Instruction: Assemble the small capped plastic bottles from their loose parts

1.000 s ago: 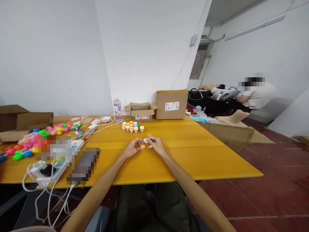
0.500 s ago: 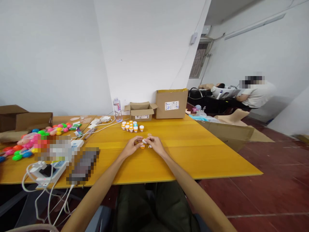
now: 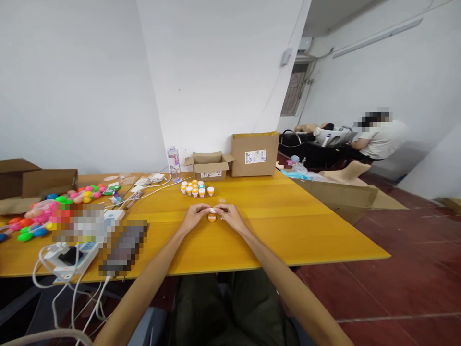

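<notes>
Between my fingertips is a small white piece (image 3: 212, 210), too small to name exactly. My left hand (image 3: 195, 216) pinches it from the left, and my right hand (image 3: 229, 215) grips it from the other side. Just below it on the table lies a round orange-and-white piece (image 3: 212, 218). A tiny whitish part (image 3: 222, 218) shows beside my right fingers, partly covered. Beyond my hands stand several small capped tubs (image 3: 195, 188), white with orange, plus a teal one or two. A flat brownish disc (image 3: 222, 200) lies behind my right hand.
An opened small carton (image 3: 211, 168) and a larger closed box (image 3: 255, 156) stand at the back, with a water bottle (image 3: 174, 164) to their left. Leftward are colourful balls (image 3: 46, 211), a power strip (image 3: 86, 245) with cables, and a phone (image 3: 124, 247). A person (image 3: 382, 137) sits far right.
My left fingers have closed in from the left and now meet the right ones at the white piece. The round orange-and-white piece below shows more fully.
</notes>
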`<state>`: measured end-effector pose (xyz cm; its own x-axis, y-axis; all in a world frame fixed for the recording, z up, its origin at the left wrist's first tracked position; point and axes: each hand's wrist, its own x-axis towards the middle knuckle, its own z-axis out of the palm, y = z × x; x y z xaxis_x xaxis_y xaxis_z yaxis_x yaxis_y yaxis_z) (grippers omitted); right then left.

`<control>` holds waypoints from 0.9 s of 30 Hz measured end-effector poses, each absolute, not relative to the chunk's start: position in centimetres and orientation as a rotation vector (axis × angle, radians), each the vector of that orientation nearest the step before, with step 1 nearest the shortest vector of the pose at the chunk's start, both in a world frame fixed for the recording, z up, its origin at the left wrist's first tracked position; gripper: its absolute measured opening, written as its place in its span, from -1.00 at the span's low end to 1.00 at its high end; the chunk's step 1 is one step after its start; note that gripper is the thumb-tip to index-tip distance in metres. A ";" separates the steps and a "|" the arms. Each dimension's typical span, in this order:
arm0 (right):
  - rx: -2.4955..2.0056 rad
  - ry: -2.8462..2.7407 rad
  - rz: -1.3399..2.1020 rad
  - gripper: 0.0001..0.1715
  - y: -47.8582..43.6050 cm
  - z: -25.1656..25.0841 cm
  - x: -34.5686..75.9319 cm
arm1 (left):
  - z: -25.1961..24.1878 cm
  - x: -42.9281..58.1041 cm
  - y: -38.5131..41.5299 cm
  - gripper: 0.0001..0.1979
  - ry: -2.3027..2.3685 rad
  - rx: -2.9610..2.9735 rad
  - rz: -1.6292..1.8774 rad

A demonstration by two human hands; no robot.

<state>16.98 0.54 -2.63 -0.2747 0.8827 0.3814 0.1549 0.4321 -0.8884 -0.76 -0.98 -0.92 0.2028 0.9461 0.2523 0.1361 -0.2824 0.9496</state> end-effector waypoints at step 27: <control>-0.919 -1.922 0.659 -0.90 -1.2 -2.1 16.9 | -1.2 -1.6 -1.1 -0.83 1.044 1.630 1.049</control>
